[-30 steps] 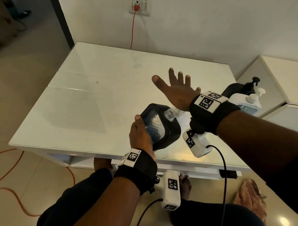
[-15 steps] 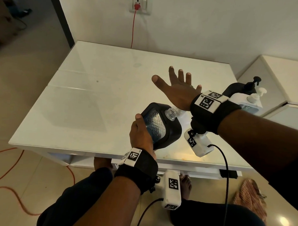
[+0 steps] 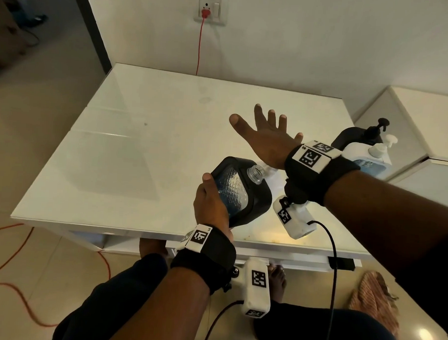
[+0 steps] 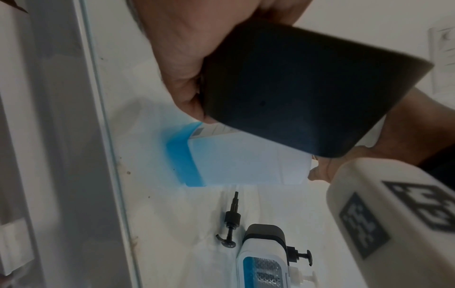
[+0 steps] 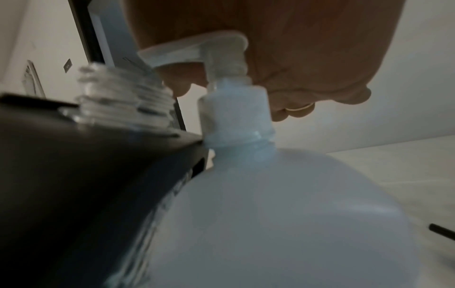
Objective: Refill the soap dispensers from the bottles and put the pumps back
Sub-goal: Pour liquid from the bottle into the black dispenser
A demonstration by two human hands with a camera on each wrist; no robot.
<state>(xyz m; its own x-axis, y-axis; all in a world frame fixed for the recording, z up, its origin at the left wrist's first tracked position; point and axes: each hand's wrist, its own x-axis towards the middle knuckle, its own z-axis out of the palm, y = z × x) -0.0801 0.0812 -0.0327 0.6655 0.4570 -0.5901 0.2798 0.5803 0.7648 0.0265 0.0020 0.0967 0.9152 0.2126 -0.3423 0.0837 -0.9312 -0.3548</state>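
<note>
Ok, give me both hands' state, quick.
Left hand: grips the black dispenser, tilted, neck open.
Right hand: open, palm pressing the white bottle's pump.

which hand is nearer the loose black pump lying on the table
Right. The right hand presses the white bottle's pump, closer to the loose black pump; the left hand grips the black dispenser beyond the bottle.

On the surface (image 3: 146,151), the tilted dispenser (image 3: 242,191) sits left of the refill bottle (image 4: 246,161). A loose pump (image 4: 230,224) lies between that bottle and two more dispensers (image 3: 365,150) at the right edge.
</note>
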